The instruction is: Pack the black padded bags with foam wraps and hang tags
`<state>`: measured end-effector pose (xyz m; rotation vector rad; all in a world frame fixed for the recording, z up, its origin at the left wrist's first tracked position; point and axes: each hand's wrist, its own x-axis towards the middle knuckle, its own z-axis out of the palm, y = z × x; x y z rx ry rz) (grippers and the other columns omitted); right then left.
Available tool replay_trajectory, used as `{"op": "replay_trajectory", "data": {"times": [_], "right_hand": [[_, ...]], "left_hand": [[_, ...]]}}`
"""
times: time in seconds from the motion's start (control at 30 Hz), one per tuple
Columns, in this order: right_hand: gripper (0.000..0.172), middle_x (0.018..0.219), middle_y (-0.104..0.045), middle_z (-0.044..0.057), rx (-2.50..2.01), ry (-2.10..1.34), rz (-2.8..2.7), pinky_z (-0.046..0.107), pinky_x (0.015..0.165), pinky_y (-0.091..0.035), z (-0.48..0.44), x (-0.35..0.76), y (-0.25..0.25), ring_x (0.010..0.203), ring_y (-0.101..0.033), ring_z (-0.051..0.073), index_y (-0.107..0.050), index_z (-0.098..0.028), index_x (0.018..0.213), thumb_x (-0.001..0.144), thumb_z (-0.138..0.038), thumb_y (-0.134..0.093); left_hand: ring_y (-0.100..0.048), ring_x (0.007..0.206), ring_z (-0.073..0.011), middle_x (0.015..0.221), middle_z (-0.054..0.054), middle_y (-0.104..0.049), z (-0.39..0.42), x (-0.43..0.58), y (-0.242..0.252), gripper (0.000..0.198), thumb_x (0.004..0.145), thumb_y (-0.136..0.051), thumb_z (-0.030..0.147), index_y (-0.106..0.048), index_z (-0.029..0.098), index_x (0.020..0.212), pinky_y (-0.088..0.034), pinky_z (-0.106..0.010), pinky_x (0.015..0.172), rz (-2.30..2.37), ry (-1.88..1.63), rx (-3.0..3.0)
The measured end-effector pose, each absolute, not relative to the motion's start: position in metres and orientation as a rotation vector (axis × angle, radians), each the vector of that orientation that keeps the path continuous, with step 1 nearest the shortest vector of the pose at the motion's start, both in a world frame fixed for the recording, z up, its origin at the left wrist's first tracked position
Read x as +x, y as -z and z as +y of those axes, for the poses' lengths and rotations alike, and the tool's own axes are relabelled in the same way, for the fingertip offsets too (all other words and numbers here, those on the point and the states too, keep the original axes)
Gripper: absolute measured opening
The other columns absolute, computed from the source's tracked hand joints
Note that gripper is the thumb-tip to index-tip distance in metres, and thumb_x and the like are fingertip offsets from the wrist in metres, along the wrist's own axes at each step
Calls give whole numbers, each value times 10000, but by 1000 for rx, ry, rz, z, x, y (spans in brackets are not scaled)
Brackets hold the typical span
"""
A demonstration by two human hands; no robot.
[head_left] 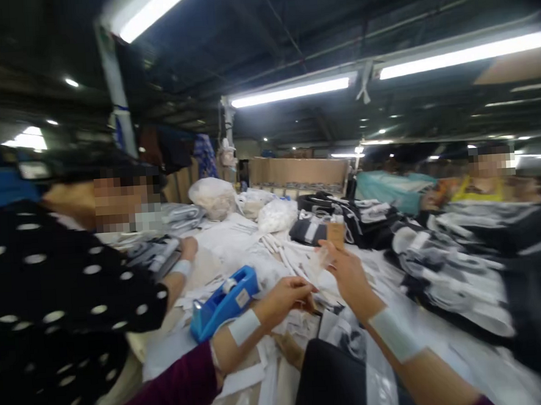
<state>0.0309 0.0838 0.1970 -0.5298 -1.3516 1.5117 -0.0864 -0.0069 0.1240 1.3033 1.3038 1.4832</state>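
Under long fluorescent tubes in a factory workshop, a broad table is heaped with work. Stacks of black-and-white garments [453, 277] fill the right side, white plastic sacks [210, 197] sit at the far end, and loose white cloth pieces [236, 244] cover the middle. On the left, a co-worker in a black polka-dot top [74, 288] leans over the table. A blue tape dispenser [224, 303] lies just beyond the person's left forearm. Between the person's left hand [283, 302] and right hand [348, 280], above the near middle of the table, is a thin white strip [318, 279]. It looks light, soft and likely to flop, so the ends seem the best place to hold it. The left fingers [298, 292] appear pressed together at one end. The right fingers [333, 257] are slightly spread, but blur hides whether they touch the strip.
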Motion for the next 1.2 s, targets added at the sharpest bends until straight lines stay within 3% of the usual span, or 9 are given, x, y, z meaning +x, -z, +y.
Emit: {"op": "replay_trajectory", "data": {"times": [0.13,0.3,0.4,0.5,0.6,0.7,0.9,1.07,1.2], "right_hand": [[411,1153,-665,114,-530,-1507,-1509,340,767,-563,84,44,-185,1054,-632,281,-674,-226,1002,619,-373,-669],[449,1150,-654,141,-752,-1755,-1409,410,720,-590,89,59,-152,983,-661,324,-605,-253,923,506,-368,-725],[577,1222,-617,162,-849,-1633,-1491,465,861,-556,77,62,-143,1096,-612,371,-592,-271,940,405,-360,-790],[647,1278,-601,124,-645,-1481,-1678,460,983,-485,44,62,-159,1218,-537,355,-629,-301,1018,404,-378,-819],[545,1071,-694,121,-323,-1689,-1832,406,897,-516,3,64,-185,1045,-633,321,-689,-229,979,467,-369,-816],[330,823,-697,87,-151,-1635,-1911,358,793,-501,-18,63,-200,831,-645,249,-711,-160,837,633,-417,-745],[308,708,-671,54,-170,-1690,-1722,291,728,-469,-4,78,-200,704,-608,168,-712,-126,739,637,-413,-756],[166,699,-695,46,-229,-1652,-1678,275,716,-469,3,98,-202,691,-628,169,-737,-139,694,635,-293,-716],[157,610,-685,24,-385,-1089,-1851,241,575,-381,13,105,-202,568,-560,138,-760,-174,663,682,-189,-605]], "left_hand": [[-381,415,-98,482,31,-458,-34,-97,-144,260,749,-537,387,-630,144,752,-331,-247,469,1590,-1630,1369],[-495,584,-152,594,-16,-559,-75,-102,-190,150,792,-555,277,-660,188,733,-363,-292,601,1997,-1744,1582],[-533,706,-188,731,-50,-637,-92,-93,-216,134,803,-604,296,-672,216,721,-348,-327,678,2182,-1656,1747],[-533,696,-188,690,-37,-633,-101,-82,-235,118,762,-657,263,-663,221,652,-321,-319,639,2202,-1450,1907],[-501,605,-148,574,-2,-571,-108,-71,-247,151,725,-649,214,-616,189,580,-315,-279,581,2067,-1313,2000],[-460,565,-109,564,13,-542,-112,-66,-254,135,721,-583,207,-588,158,595,-326,-235,555,1887,-1304,2010],[-217,360,-54,439,99,-290,-98,-71,-256,396,807,-517,555,-532,165,742,-206,-198,381,1590,-1170,1877],[-421,462,-94,535,28,-482,-77,-60,-250,417,814,-524,560,-550,161,696,-331,-210,450,1574,-1210,1915],[-529,606,-139,651,-23,-597,-58,-47,-246,398,828,-509,489,-600,161,622,-421,-246,597,1550,-1271,2033]]}}
